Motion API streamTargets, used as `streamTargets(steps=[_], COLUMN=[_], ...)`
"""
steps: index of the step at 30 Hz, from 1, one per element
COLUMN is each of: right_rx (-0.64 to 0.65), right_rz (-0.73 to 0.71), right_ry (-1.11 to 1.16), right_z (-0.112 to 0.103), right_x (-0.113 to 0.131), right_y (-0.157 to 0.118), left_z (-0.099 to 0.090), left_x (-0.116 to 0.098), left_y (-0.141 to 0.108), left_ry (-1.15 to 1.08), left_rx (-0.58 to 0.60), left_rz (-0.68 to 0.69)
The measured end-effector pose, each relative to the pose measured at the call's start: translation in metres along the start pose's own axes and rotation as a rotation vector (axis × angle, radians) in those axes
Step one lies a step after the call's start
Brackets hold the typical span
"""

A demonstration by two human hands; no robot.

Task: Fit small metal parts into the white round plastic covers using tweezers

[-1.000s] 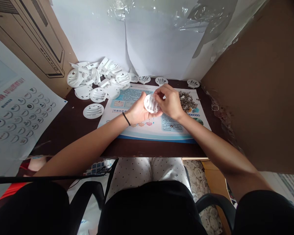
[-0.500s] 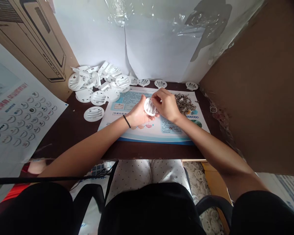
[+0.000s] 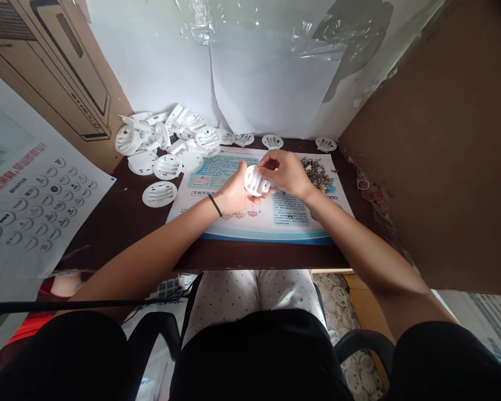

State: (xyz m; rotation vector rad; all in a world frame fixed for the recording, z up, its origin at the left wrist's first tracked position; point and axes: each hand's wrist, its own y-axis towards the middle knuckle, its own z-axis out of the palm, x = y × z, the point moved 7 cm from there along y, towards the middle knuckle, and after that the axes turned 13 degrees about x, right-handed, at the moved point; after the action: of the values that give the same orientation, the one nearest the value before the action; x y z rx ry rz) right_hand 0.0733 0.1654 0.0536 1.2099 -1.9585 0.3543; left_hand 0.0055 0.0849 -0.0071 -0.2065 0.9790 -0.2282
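- White plastic part (image 3: 256, 181) is being cradled in the left hand (image 3: 234, 194)
- It's being pinched by the right hand (image 3: 288, 174) too
- Slippery plastic could slip, and metal bits (image 3: 316, 171) right of that hand could get scattered

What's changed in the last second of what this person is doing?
The white slotted part has turned in the left hand, its slots now showing more toward the right hand, whose fingers remain on it. Neither hand let go. The loose white parts and the pile of metal bits stayed put.
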Motion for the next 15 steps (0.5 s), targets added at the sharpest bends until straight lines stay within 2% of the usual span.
streamTargets(steps=[10, 12, 15], right_rx=[0.049, 0.045, 0.015], right_rz=[0.001, -0.018, -0.085], right_ry=[0.133, 0.101, -0.066], right_z=[0.000, 0.000, -0.001], right_x=[-0.011, -0.008, 0.003], right_y=[0.004, 0.002, 0.000], left_z=[-0.005, -0.006, -0.007], left_x=[0.003, 0.003, 0.003], left_y=[0.009, 0.009, 0.010], left_ry=[0.009, 0.002, -0.013], left_rx=[0.074, 0.074, 0.065], left_rz=[-0.008, -0.001, 0.012])
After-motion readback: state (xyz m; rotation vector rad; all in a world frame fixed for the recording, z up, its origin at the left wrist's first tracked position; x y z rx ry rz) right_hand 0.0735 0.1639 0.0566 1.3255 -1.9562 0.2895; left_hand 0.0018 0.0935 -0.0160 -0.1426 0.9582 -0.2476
